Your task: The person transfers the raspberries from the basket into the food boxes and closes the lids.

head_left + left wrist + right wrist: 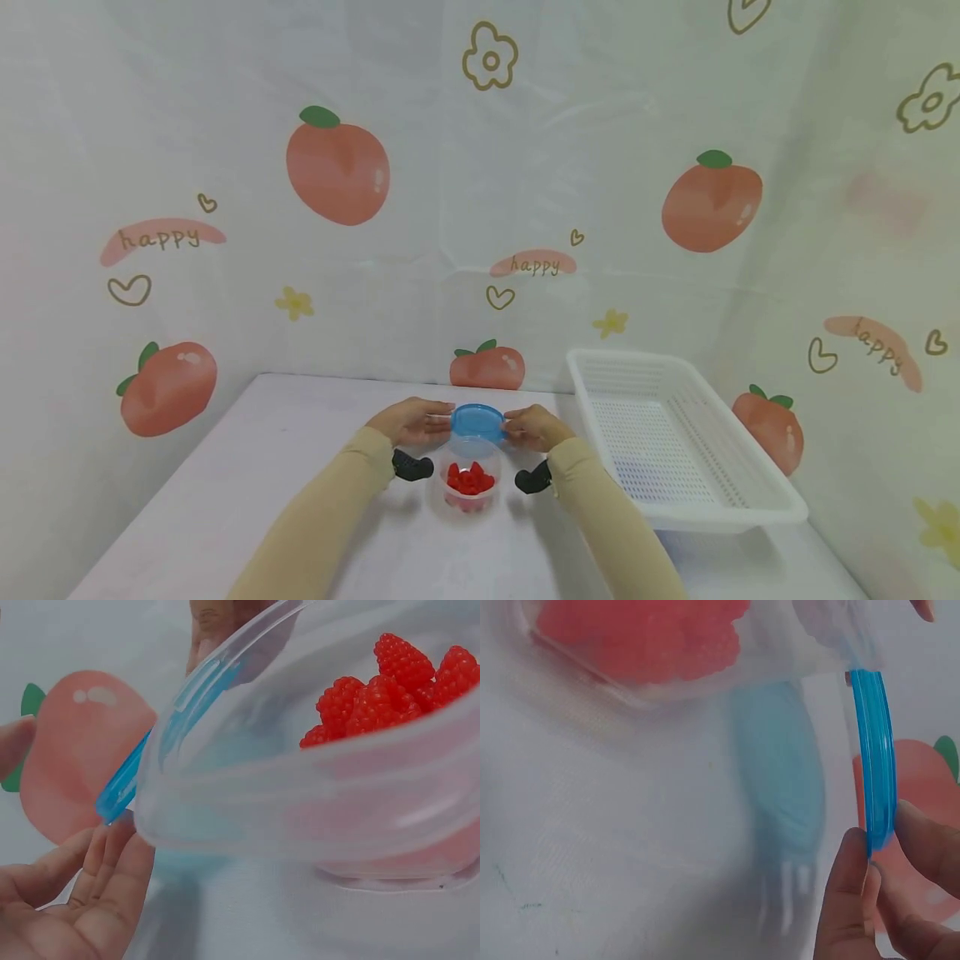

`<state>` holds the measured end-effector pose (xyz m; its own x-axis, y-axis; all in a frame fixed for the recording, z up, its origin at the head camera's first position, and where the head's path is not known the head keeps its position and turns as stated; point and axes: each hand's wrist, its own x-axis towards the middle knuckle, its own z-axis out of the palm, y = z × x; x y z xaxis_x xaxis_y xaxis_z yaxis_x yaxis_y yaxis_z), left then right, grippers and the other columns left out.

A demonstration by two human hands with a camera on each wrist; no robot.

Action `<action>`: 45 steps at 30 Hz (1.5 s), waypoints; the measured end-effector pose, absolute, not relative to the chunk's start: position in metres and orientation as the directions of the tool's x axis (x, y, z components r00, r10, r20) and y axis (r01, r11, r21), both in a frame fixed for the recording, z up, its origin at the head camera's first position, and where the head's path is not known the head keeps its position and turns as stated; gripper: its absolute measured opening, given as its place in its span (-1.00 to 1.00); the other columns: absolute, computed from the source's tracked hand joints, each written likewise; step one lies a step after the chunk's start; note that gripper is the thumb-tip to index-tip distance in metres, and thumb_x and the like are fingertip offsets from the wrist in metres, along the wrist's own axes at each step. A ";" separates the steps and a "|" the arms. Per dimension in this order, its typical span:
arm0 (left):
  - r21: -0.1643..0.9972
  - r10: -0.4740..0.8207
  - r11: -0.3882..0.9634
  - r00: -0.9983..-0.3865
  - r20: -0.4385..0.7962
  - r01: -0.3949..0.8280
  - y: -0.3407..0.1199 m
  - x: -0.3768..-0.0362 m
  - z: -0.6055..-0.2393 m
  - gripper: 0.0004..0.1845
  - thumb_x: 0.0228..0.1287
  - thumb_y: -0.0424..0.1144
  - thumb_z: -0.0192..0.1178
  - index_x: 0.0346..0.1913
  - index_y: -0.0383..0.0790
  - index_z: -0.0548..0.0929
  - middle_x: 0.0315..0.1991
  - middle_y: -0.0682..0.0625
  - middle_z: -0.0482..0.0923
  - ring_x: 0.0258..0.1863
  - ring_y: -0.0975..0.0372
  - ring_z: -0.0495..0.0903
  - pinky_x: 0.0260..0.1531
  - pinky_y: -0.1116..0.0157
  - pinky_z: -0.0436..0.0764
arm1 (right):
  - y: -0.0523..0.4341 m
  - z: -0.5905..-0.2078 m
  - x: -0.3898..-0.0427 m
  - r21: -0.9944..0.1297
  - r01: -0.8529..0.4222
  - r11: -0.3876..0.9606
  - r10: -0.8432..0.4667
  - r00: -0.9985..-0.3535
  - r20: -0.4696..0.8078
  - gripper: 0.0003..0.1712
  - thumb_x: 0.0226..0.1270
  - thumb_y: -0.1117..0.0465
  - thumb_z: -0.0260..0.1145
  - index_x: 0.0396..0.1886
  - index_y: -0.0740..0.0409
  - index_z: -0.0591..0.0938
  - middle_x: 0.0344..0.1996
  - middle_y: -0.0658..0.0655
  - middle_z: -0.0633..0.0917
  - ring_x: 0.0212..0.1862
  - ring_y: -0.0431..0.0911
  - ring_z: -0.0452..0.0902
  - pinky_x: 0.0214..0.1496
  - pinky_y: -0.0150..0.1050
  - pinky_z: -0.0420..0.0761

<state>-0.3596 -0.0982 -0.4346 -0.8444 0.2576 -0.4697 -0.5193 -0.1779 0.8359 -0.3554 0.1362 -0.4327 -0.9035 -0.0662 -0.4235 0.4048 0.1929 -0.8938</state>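
A blue lid [477,422] is held upright just behind a clear round container [448,454] of red raspberries [469,480]. My right hand [536,427] pinches the lid's right edge, thumb on one side and fingers on the other, as the right wrist view shows. On the opposite edge my left hand [412,422] touches the lid with nearly straight fingers. Its thumb stands apart from the lid in the left wrist view. The container's wall hides part of the lid there.
A white perforated plastic basket [675,442] stands to the right of the right forearm. Behind the white table [247,467] hangs a pale cloth [420,208] printed with fruit and flowers. Black wrist mounts [412,466] flank the container.
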 end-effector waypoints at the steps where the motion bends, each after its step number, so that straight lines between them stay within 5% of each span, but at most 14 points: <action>1: 0.844 0.246 -0.164 -0.850 -0.466 -0.511 -0.098 -0.360 -0.434 -0.52 0.32 -0.29 0.22 0.23 -0.42 0.43 0.10 -0.31 0.46 0.07 -0.03 0.52 0.18 0.12 0.54 | 0.136 -0.432 -0.356 -0.897 0.396 0.196 -0.060 -0.908 -0.414 -0.46 0.29 0.42 0.27 0.27 0.39 0.45 0.14 0.36 0.52 -0.09 0.00 0.53 0.15 -0.14 0.61; 22: 0.936 0.089 -0.028 -0.934 -0.347 -0.350 -0.098 -0.358 -0.410 -0.58 0.19 -0.44 0.30 0.11 -0.46 0.52 -0.23 -0.14 0.61 -0.35 0.18 0.65 0.03 0.15 0.64 | 0.128 -0.404 -0.353 -0.969 0.237 0.073 -0.181 -0.952 -0.246 -0.47 0.29 0.51 0.21 0.26 0.47 0.35 -0.23 0.20 0.59 -0.31 -0.16 0.58 0.26 -0.03 0.51; 37: 0.978 0.122 0.076 -0.971 -0.204 -0.196 -0.098 -0.347 -0.392 -0.58 0.17 -0.48 0.30 0.10 -0.52 0.52 -0.26 -0.16 0.67 -0.39 0.22 0.69 -0.02 0.13 0.65 | 0.137 -0.390 -0.337 -0.987 0.149 0.066 -0.268 -0.950 -0.161 -0.53 0.33 0.48 0.18 0.19 0.56 0.34 -0.33 0.12 0.65 -0.32 -0.20 0.64 0.25 0.02 0.44; 45: 0.992 0.118 0.078 -0.987 -0.109 -0.100 -0.098 -0.337 -0.380 -0.64 0.16 -0.48 0.30 0.03 -0.48 0.54 -0.27 -0.12 0.63 -0.36 0.24 0.69 -0.02 0.13 0.65 | 0.137 -0.383 -0.330 -0.987 0.150 0.062 -0.200 -0.967 -0.159 -0.59 0.53 0.21 0.01 0.17 0.45 0.38 -0.31 0.09 0.58 -0.22 -0.12 0.59 0.28 -0.01 0.50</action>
